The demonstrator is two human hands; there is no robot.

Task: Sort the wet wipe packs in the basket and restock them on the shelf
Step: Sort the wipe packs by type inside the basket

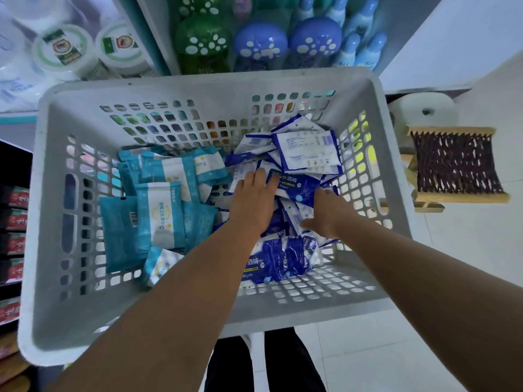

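The dark blue packs [285, 193] are heaped directly beneath both hands; the left hand [254, 199] is laid flat, the right hand [325, 213] loosely spread, nothing gripped.

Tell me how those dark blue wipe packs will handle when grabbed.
The dark blue packs look creased and glossy, so probably floppy and a bit slippery. They lie loosely heaped in the basket, so neighbours may slide when one is pulled.
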